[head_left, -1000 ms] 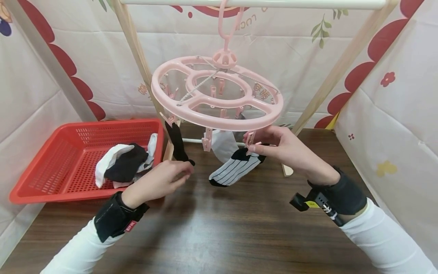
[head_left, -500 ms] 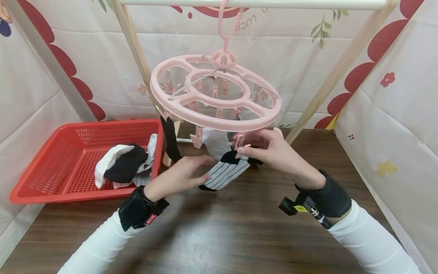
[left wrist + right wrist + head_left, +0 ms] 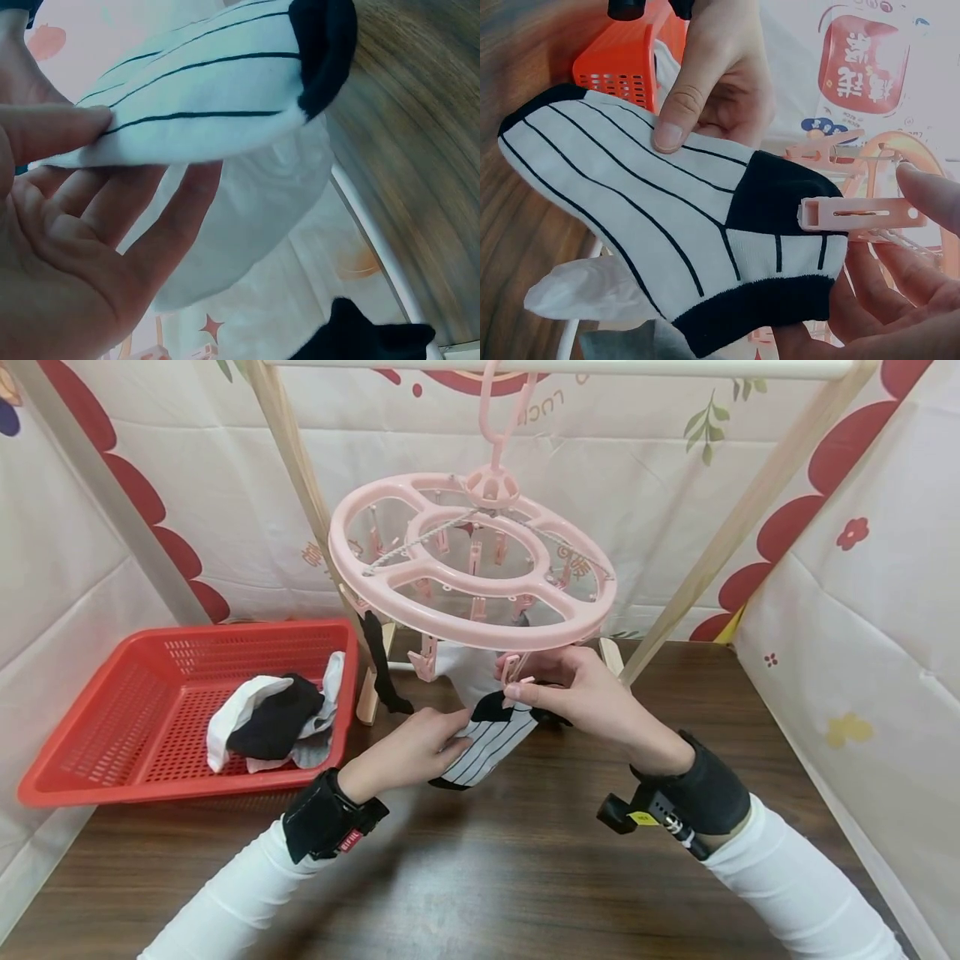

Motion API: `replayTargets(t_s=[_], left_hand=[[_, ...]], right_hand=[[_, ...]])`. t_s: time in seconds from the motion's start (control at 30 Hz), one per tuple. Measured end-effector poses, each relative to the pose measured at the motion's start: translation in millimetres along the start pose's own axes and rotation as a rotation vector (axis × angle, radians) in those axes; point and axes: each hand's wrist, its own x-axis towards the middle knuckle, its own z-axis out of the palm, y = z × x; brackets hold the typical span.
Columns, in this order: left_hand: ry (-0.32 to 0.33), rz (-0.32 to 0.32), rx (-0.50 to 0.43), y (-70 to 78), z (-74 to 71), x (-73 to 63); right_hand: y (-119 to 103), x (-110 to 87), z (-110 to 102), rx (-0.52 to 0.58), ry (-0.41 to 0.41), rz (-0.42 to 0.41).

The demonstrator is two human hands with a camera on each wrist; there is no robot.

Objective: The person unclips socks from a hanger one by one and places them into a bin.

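Observation:
A white ankle sock [image 3: 637, 172] with black stripes, heel, toe and cuff hangs beneath the front rim of a round pink clip hanger [image 3: 480, 631]. A pink clothespin [image 3: 859, 214] bites its black heel. My right hand [image 3: 592, 697] holds that clothespin, thumb at its tail end and the other fingers behind the sock's cuff. From the other side my left hand [image 3: 412, 752] pinches the sock's edge, thumb on the striped face and fingers underneath. In the left wrist view, the sock [image 3: 202, 90] stretches away from the thumb, its black toe at the far end.
A white sock [image 3: 461, 668] hangs just behind, and a black sock [image 3: 381, 656] hangs at the hanger's left. The red basket [image 3: 150, 647] on the left holds several socks. A white rail [image 3: 600, 368] on wooden legs carries the hanger over the brown table [image 3: 480, 868].
My left hand has moved right from beside the black sock and now pinches the striped sock. My right hand, with the clothespin and sock, has shifted slightly left; the hanger has turned a little.

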Motion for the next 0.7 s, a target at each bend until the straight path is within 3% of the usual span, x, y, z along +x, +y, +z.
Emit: replayTargets(t_s=[0.43,0.7], left_hand=[[-0.012,-0.019,-0.032,2.1,-1.6,-5.5],[-0.079,-0.079,-0.013,-1.3,-1.1,-13.7]], right_hand=[[11,-0.8,-2,0.078,0.057,-0.023],[15,-1.6,-6,0.145,0.041,-0.078]])
